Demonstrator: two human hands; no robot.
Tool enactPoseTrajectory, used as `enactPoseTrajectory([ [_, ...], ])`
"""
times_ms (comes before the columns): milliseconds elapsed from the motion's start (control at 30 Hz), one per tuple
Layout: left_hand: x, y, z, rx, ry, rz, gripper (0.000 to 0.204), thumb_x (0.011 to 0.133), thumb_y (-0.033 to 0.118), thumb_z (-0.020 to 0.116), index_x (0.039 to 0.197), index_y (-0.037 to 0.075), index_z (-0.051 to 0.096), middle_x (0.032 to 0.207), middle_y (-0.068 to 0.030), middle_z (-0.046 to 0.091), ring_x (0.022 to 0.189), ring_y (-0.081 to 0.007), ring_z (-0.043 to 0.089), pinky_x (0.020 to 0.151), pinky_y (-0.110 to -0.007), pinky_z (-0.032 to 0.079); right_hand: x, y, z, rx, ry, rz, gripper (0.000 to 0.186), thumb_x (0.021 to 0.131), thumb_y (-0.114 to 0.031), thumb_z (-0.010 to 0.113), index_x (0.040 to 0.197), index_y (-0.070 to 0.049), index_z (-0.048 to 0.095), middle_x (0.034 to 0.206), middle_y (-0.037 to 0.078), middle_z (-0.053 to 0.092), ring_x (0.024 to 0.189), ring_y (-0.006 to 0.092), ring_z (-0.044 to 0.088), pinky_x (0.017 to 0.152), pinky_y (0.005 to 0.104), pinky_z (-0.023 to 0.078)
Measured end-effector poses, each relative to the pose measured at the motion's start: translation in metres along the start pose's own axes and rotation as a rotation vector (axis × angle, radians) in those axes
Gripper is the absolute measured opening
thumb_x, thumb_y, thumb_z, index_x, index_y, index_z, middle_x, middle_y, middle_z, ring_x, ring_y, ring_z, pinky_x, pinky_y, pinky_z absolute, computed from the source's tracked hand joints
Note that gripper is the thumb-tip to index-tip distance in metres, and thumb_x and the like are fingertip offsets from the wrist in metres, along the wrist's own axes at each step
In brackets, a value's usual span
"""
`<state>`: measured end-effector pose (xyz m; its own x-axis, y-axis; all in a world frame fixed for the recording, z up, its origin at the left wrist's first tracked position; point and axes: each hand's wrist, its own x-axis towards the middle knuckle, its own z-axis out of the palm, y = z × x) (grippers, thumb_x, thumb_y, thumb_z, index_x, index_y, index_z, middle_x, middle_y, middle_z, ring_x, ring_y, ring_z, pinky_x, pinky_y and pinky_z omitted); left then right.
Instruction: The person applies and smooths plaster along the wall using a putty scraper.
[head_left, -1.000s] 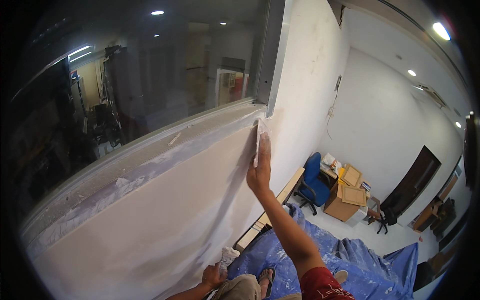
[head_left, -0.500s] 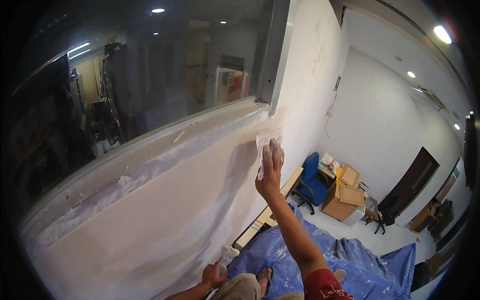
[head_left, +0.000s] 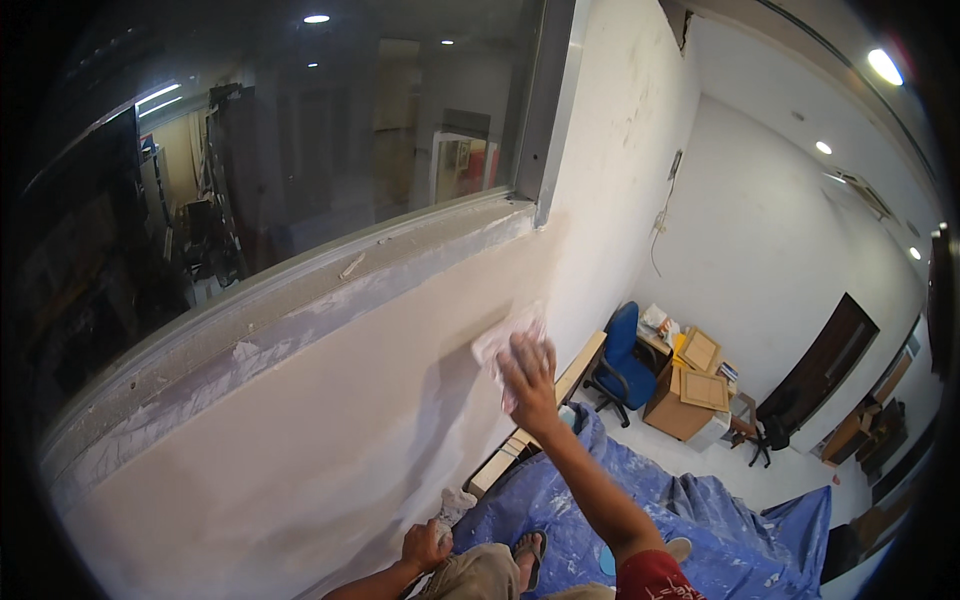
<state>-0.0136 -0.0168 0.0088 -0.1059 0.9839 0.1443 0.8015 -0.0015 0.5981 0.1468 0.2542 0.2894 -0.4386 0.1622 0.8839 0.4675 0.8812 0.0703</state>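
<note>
My right hand (head_left: 530, 375) is closed on a flat, pinkish-white sheet of dusty sandpaper (head_left: 492, 345), held against the beige patched wall (head_left: 330, 390) below the window. White dust coats the fingers. At the lower edge, my left hand (head_left: 427, 546) is closed on a crumpled whitish rag (head_left: 455, 505), low and close to the wall, beside my knee. Part of the rag is hidden by the fingers. A rough sill (head_left: 300, 285) with chipped, pale filler runs above the patched area.
A dark glass window (head_left: 330, 130) in a metal frame fills the upper left. Wooden beams (head_left: 497, 465) lie along the wall's foot, beside a blue tarp (head_left: 640, 490) under my sandalled foot. Farther right stand a blue office chair (head_left: 618, 360), cardboard boxes (head_left: 680, 405) and a dark door (head_left: 820, 350).
My right hand has swept down and to the left across the wall with the sandpaper, away from the window's lower corner. The left hand with the rag has barely shifted.
</note>
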Motion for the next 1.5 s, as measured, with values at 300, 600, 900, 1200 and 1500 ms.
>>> enactPoseTrajectory([
  [300, 0.002, -0.006, -0.001, -0.017, -0.126, -0.032, 0.059, 0.089, 0.045, 0.058, 0.119, -0.006, 0.056, 0.088, -0.0292, 0.068, 0.083, -0.0467, 0.065, 0.078, -0.056, 0.051, 0.100, 0.020, 0.022, -0.003, 0.166, -0.058, 0.077, 0.077, -0.005, 0.065, 0.150, -0.006, 0.041, 0.160, 0.025, 0.030, 0.148, 0.0461, 0.029, 0.121, 0.0613, 0.019],
  [600, -0.002, -0.006, 0.003, 0.005, -0.043, -0.052, 0.059, 0.087, 0.043, 0.060, 0.120, -0.005, 0.055, 0.086, -0.0282, 0.068, 0.084, -0.0472, 0.064, 0.079, -0.057, 0.050, -0.015, 0.002, 0.024, 0.105, -0.151, -0.025, 0.078, 0.077, -0.003, 0.068, 0.150, -0.007, 0.042, 0.162, 0.020, 0.030, 0.151, 0.0414, 0.025, 0.121, 0.0618, 0.014],
  [900, 0.002, -0.007, 0.002, 0.020, -0.042, -0.018, 0.058, 0.087, 0.043, 0.059, 0.118, -0.005, 0.055, 0.085, -0.0291, 0.068, 0.084, -0.0466, 0.065, 0.080, -0.055, 0.050, 0.081, 0.022, 0.002, 0.116, 0.183, 0.079, 0.080, 0.076, 0.010, 0.058, 0.152, -0.004, 0.038, 0.161, 0.021, 0.030, 0.150, 0.0421, 0.025, 0.122, 0.0595, 0.019],
  [1200, -0.001, -0.004, -0.002, 0.002, -0.044, -0.007, 0.060, 0.086, 0.043, 0.060, 0.119, -0.006, 0.055, 0.086, -0.0288, 0.068, 0.083, -0.0467, 0.065, 0.078, -0.056, 0.051, 0.016, -0.033, 0.026, 0.155, -0.070, -0.016, 0.075, 0.076, 0.000, 0.065, 0.148, -0.011, 0.049, 0.159, 0.020, 0.037, 0.149, 0.0399, 0.032, 0.121, 0.0586, 0.020],
  [1500, 0.005, -0.001, 0.000, 0.001, -0.032, -0.014, 0.056, 0.087, 0.042, 0.060, 0.114, -0.006, 0.057, 0.088, -0.0301, 0.068, 0.084, -0.0479, 0.065, 0.079, -0.057, 0.050, 0.059, 0.048, 0.005, 0.036, 0.246, 0.225, 0.074, 0.084, 0.011, 0.049, 0.155, -0.006, 0.034, 0.159, 0.025, 0.033, 0.148, 0.0449, 0.029, 0.121, 0.0536, 0.024],
])
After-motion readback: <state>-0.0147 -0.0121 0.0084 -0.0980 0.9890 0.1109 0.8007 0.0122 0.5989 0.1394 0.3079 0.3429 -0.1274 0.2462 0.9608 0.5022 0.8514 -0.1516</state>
